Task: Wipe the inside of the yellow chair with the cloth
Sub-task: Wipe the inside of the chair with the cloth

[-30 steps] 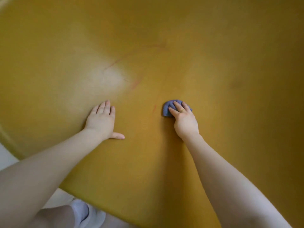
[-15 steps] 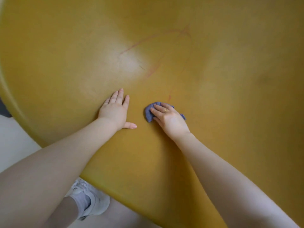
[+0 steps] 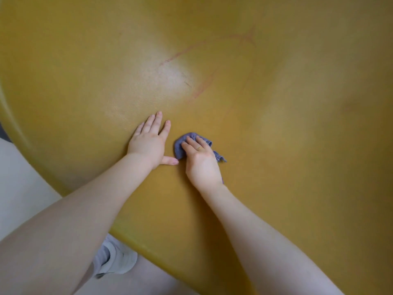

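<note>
The yellow chair (image 3: 276,103) fills almost the whole view as a smooth curved inner surface with a bright glare patch. My left hand (image 3: 150,141) lies flat on it, fingers straight and thumb spread to the right. Just to its right, my right hand (image 3: 201,160) presses a small bunched purple-blue cloth (image 3: 179,146) against the chair, fingers laid straight over it. The cloth pokes out ahead of and beside the fingers; most of it is hidden under the palm. My left thumb tip almost touches the cloth.
Thin reddish marks (image 3: 204,84) run across the chair above the hands, up to a forked line (image 3: 247,37). The chair's rim (image 3: 136,243) curves along the lower left. Below it lie pale floor (image 3: 19,188) and a white shoe (image 3: 116,258).
My right hand has slid the cloth leftward across the chair, ending beside my left thumb. The view has shifted, so the marks and glare now sit further right and higher.
</note>
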`<state>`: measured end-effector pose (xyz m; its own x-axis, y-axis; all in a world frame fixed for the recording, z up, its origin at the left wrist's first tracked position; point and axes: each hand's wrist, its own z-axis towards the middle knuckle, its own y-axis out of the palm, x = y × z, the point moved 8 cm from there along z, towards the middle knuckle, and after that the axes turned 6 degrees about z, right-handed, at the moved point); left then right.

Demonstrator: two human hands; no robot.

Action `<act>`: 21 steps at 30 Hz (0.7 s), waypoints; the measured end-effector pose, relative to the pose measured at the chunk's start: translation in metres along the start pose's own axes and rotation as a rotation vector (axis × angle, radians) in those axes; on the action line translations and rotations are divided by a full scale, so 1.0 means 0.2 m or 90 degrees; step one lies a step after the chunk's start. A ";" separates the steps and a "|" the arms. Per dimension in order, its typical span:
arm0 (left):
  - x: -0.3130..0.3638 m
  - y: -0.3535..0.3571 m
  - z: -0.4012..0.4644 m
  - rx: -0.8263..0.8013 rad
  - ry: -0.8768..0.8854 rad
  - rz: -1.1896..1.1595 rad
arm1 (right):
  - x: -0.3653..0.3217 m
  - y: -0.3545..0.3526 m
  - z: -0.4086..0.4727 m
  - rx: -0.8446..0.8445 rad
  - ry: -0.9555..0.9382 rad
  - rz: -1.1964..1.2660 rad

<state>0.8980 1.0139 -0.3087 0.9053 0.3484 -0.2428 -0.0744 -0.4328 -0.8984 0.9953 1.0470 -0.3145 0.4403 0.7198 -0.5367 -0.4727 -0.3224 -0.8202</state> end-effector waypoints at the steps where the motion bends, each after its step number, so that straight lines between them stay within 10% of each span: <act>1: 0.00 0.00 0.00 0.000 -0.001 -0.004 | 0.01 0.00 -0.01 -0.027 -0.037 -0.010; 4: 0.00 0.01 0.00 -0.006 -0.005 0.001 | 0.20 -0.09 -0.01 -0.044 -0.100 -0.097; 12: 0.02 -0.03 0.00 -0.037 -0.002 0.100 | 0.68 -0.40 0.03 0.161 0.287 -0.123; 21: 0.11 -0.17 0.13 0.045 0.118 0.208 | 0.17 -0.04 0.03 0.024 0.082 -0.056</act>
<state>0.9094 1.0578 -0.2918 0.8888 0.0418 -0.4565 -0.3950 -0.4353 -0.8090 1.0101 1.0771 -0.3239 0.5748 0.6584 -0.4860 -0.4553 -0.2362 -0.8584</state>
